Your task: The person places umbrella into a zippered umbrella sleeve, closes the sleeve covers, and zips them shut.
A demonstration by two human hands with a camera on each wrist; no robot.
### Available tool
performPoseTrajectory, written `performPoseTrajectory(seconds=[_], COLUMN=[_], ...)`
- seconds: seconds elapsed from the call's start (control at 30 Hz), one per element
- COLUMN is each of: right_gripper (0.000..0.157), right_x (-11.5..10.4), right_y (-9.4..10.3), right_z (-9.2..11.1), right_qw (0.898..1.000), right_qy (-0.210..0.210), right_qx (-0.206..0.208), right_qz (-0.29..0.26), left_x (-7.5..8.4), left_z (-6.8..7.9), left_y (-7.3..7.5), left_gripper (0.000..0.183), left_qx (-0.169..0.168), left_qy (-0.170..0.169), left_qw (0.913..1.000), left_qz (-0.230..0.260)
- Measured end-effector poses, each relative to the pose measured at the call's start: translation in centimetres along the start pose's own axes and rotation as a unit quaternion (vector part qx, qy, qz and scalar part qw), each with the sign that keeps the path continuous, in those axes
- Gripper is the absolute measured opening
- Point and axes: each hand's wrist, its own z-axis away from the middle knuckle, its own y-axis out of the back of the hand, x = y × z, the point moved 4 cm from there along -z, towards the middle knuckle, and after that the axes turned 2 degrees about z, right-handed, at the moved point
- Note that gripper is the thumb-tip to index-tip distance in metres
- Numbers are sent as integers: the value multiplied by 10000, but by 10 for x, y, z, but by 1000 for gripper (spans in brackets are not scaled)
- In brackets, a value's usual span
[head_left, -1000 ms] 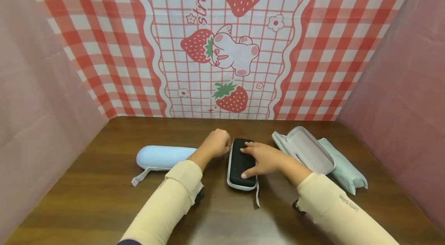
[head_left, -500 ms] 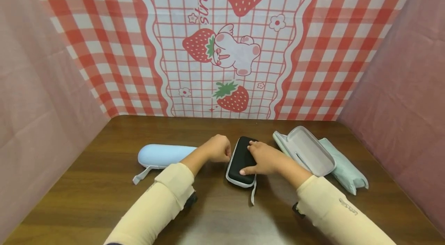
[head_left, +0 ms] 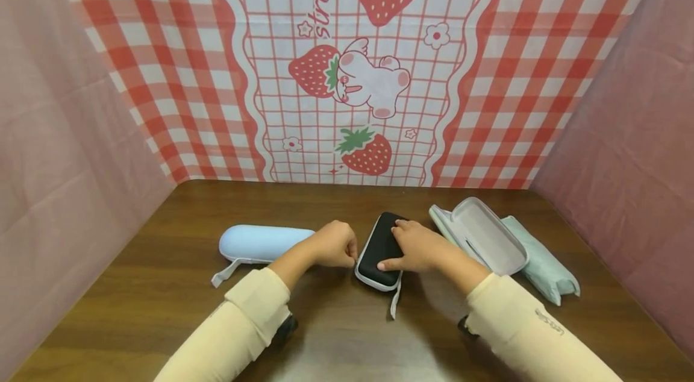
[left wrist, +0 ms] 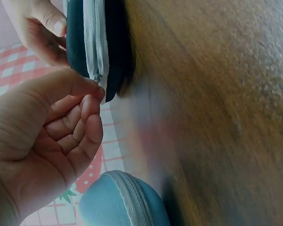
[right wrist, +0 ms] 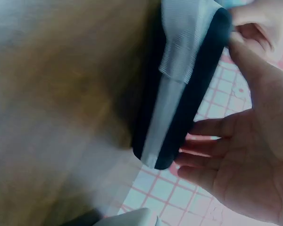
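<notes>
A black zippered case (head_left: 382, 249) with a pale zipper band lies shut and slanted mid-table. At its left edge my left hand (head_left: 336, 244) pinches the small zipper pull (left wrist: 98, 78) between thumb and forefinger, the other fingers curled into the palm. My right hand (head_left: 420, 247) rests on the case's top right side, its fingers fairly straight and the thumb spread toward the near end. From the near right corner hangs a grey fabric wrist strap (head_left: 396, 302); the right wrist view shows the strap (right wrist: 179, 54) over the zipper band.
On the left lies a light blue case (head_left: 262, 243) with a grey strap (head_left: 225, 272). To the right an opened pale case (head_left: 488, 237) shows its grey lining, beside a pale green pouch (head_left: 542, 261). A checked strawberry cloth (head_left: 190, 81) hangs behind the table.
My left hand has moved nearer along the left edge with the zipper pull. The black case has turned slightly, its far end shifting right. My right hand stays on top of it.
</notes>
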Motion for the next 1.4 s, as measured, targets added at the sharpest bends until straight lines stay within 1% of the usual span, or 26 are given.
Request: performPoseTrajectory(seconds=[0.1, 0.2, 0.27, 0.37, 0.5, 0.57, 0.63, 0.73, 0.8, 0.97, 1.1, 1.27, 1.4], right_gripper=[77, 65, 65, 73, 76, 76, 74, 73, 72, 71, 70, 70, 71], right_x=[5, 8, 8, 8, 6, 5, 5, 7, 8, 10, 12, 13, 12], right_y=[6, 10, 12, 13, 13, 11, 10, 9, 9, 7, 8, 6, 6], right_z=[-2, -5, -8, -12, -17, -19, -20, -19, -18, -14, -11, -10, -9], right_qw=[9995, 9968, 9935, 9887, 9833, 9813, 9811, 9834, 9850, 9872, 9888, 9923, 9943], right_qy=[187, 515, 785, 1117, 1516, 1695, 1787, 1755, 1697, 1571, 1478, 1238, 1054], right_qx=[-48, -169, -275, -414, -504, -466, -367, -159, -57, 45, 157, 85, -1], right_qz=[-241, -587, -777, -907, -867, -789, -642, -431, -319, -266, -133, 33, 156], left_x=[0, -1, -1, -3, -7, -10, -12, -15, -15, -16, -16, -14, -12], left_z=[0, -2, -4, -7, -10, -11, -13, -15, -16, -16, -14, -9, -3], left_y=[0, 1, 1, 2, 3, 4, 5, 5, 6, 7, 9, 11, 11], left_gripper=[10, 9, 9, 9, 9, 10, 11, 11, 10, 11, 14, 16, 19], left_qx=[63, 120, 140, 146, 213, 250, 282, 287, 279, 260, 250, 233, 280], left_qy=[5, -27, 15, 136, 368, 498, 568, 584, 526, 437, 468, 505, 452], left_qw=[10000, 9998, 9994, 9985, 9971, 9960, 9955, 9952, 9955, 9960, 9957, 9948, 9948], left_qz=[-50, -180, -320, -510, -635, -701, -711, -736, -731, -731, -764, -847, -870])
